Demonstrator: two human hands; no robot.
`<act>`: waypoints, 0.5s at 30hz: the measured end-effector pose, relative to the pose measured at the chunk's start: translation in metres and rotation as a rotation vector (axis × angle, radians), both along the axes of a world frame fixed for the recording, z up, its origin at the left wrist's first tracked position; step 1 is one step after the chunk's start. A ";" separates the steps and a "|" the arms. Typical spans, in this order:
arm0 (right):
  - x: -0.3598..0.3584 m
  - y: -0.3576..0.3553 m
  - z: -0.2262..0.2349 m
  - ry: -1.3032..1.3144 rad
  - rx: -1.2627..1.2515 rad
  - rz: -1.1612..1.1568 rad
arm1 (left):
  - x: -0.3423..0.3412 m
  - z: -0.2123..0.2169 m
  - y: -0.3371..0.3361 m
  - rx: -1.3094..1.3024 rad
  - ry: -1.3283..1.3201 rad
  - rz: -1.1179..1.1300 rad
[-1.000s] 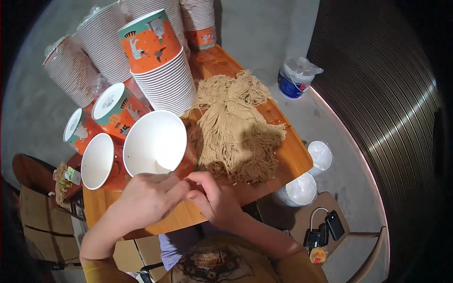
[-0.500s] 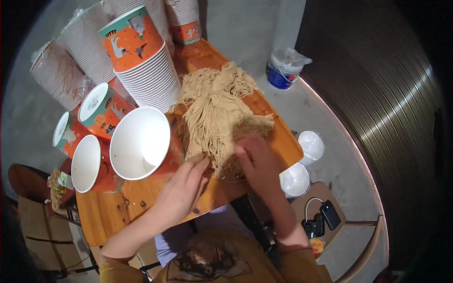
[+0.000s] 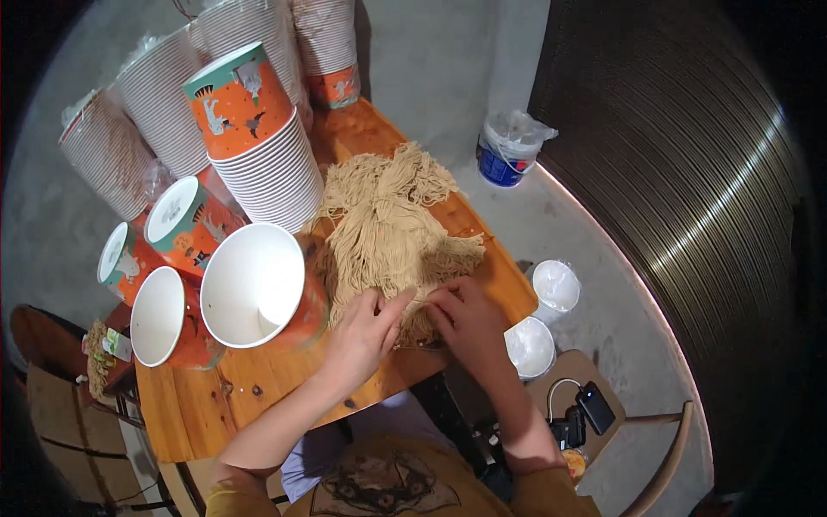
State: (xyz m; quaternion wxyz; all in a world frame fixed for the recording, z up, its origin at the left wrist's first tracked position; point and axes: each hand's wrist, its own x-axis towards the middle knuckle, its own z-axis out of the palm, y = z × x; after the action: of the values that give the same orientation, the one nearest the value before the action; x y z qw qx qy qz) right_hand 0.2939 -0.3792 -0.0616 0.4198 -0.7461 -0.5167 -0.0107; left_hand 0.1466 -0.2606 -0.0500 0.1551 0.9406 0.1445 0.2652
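Observation:
A heap of beige yarn (image 3: 388, 224) is spread over the wooden table, its strands running toward me. At the near end of the heap, my left hand (image 3: 366, 332) has its thumb and fingers pinched on some yarn. My right hand (image 3: 469, 319) is close beside it, fingers curled and pinched at the same strands. A narrow gap separates the two sets of fingertips. The strands between them are too fine to make out clearly. To the left of my left hand, a large paper bucket (image 3: 254, 284), white inside, lies with its mouth facing me.
More orange and green paper buckets (image 3: 194, 220) and a tall nested stack (image 3: 276, 177) crowd the wooden table's (image 3: 284, 388) left side. On the floor to the right are a blue lidded pail (image 3: 504, 159) and two white tubs (image 3: 556, 284). A chair (image 3: 594, 379) holds a phone-like black device (image 3: 594, 407).
My right hand has moved up and in toward my left fingertips, which have shifted slightly right. The whole view has tilted a little, so the table sits lower.

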 end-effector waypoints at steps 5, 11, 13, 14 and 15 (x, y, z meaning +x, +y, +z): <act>0.004 0.005 -0.003 -0.009 -0.027 0.002 | 0.006 -0.015 0.009 -0.017 -0.044 -0.007; 0.020 0.001 0.009 -0.111 -0.178 -0.245 | -0.004 -0.002 0.002 -0.010 -0.026 0.021; 0.021 0.003 0.008 -0.100 -0.122 -0.230 | 0.001 0.003 0.000 -0.020 -0.004 0.009; 0.019 0.004 0.008 -0.087 -0.059 -0.210 | 0.004 0.003 0.001 -0.001 0.007 0.001; 0.017 0.005 0.009 -0.087 -0.060 -0.208 | 0.005 0.002 0.002 0.017 0.019 -0.006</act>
State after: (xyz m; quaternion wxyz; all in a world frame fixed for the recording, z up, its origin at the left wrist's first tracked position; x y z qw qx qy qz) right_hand 0.3110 -0.3738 -0.0529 0.3710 -0.8066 -0.4546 -0.0712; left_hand 0.1516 -0.2589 -0.0481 0.1464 0.9448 0.1407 0.2572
